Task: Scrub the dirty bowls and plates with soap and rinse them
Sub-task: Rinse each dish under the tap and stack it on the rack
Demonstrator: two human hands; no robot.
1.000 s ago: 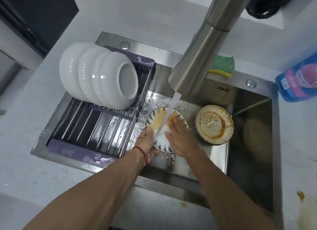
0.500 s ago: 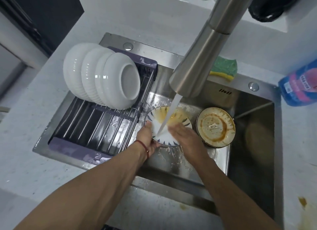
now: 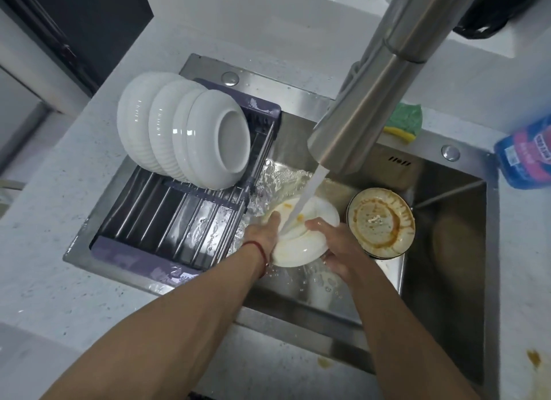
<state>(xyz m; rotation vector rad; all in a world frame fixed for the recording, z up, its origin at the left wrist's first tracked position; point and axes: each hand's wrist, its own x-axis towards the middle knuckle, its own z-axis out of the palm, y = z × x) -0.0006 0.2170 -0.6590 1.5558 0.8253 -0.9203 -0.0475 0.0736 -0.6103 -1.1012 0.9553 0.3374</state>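
Nearest the camera, two bare forearms reach in from the bottom edge over the grey counter point(image 3: 44, 280), which carries an orange smear point(image 3: 533, 359) at its right side and a smaller one point(image 3: 323, 362) on the sink's front lip. The left hand point(image 3: 262, 235), a red string point(image 3: 259, 250) round its wrist, grips the left rim of a white plate point(image 3: 298, 250); the right hand point(image 3: 337, 250) curls round the right rim, thumb over the top — both clamped on the one plate, which is tilted with its underside up over a raised steel ledge inside the sink point(image 3: 447, 280). Water point(image 3: 304, 202) from the faucet point(image 3: 372, 95) strikes the plate between the hands, where yellow-orange residue clings. Just right of it sits a dirty bowl point(image 3: 381, 220), streaked orange inside, close to the right hand. To the left a drying rack point(image 3: 179, 217) spans the sink, wet at its near bars, with white bowls point(image 3: 185, 134) leaning on edge at its far end. Beyond, a green-and-yellow sponge point(image 3: 405, 120) lies on the sink's far rim, partly hidden by the faucet. A blue bottle point(image 3: 527, 155) is cut off by the right edge — its label is too blurred to read. The right fingers under the plate are hidden, and the deep basin at right is dim, its contents hard to make out.
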